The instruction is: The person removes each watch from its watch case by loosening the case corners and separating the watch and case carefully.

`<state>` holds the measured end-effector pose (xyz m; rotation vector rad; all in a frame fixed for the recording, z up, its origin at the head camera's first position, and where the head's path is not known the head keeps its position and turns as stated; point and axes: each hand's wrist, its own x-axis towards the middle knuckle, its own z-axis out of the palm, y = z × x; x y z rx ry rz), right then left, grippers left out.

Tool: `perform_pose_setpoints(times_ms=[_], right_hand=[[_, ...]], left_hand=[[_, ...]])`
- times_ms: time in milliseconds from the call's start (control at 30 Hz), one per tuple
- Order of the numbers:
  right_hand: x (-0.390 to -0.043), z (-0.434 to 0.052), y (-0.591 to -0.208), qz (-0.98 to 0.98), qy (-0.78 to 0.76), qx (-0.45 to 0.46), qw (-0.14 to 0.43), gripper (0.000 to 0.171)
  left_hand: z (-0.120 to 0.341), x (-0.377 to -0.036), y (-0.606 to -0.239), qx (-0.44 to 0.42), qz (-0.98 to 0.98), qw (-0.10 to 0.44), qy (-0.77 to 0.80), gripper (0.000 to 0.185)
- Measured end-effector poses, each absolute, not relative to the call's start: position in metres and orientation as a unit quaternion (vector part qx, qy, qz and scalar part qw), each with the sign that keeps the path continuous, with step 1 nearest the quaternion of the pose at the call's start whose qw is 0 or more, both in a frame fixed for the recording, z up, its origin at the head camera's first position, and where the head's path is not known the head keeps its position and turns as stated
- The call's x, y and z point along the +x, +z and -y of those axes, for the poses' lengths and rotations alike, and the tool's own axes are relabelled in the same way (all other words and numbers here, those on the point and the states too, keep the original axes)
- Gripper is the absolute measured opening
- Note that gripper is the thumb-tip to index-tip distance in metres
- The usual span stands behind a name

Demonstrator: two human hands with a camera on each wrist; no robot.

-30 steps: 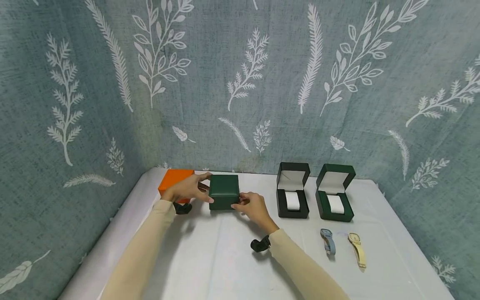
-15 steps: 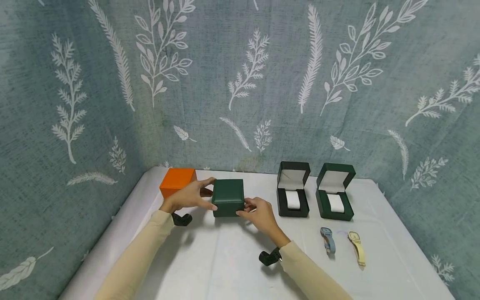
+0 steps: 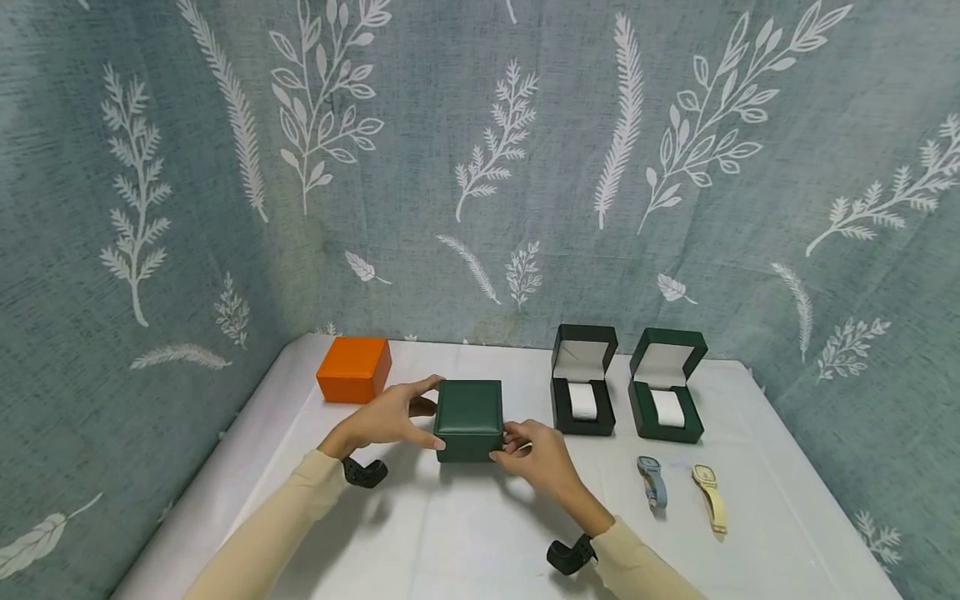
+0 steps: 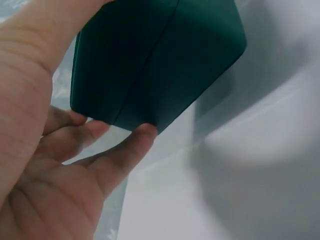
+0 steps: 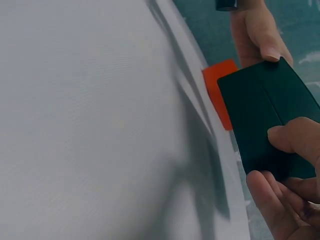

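A closed dark green box (image 3: pixel 469 419) is held between both hands on the white counter (image 3: pixel 450 533). The left hand (image 3: pixel 390 417) is laid against the box's left side, its thumb curled over the far top edge and its fingers (image 4: pixel 125 150) clamped on the lower near corner, as is seen from the left wrist view. The right hand (image 3: pixel 536 454) is set against the box's near right corner, its fingers (image 5: pixel 295 137) curled round that edge and pinching it. In the right wrist view the seam between lid and base is seen running along the box's side, and the lid is shut. Whether the box rests on the counter or is lifted just clear of it cannot be told.

Beyond the left hand's fingers, well apart from them, a closed orange box (image 3: pixel 354 369) is found near the counter's far left corner. To the right of the right hand's fingers two open boxes are stood side by side, a black one (image 3: pixel 583 382) and a green one (image 3: pixel 666 385), each with a white cushion inside. Nearer than these, a blue watch (image 3: pixel 653 481) and a cream watch (image 3: pixel 710 496) are laid flat on the counter, just beside one another.
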<state>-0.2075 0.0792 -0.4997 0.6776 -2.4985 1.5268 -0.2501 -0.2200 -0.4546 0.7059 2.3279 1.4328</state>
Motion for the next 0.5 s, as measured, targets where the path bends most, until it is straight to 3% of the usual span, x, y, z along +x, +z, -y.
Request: perform_pose_setpoints(times_ms=[500], right_hand=[[-0.175, -0.107, -0.5, 0.834, 0.493, 0.238, 0.068, 0.042]], left_hand=[[0.197, -0.219, -0.455, 0.267, -0.831, 0.133, 0.47, 0.11]])
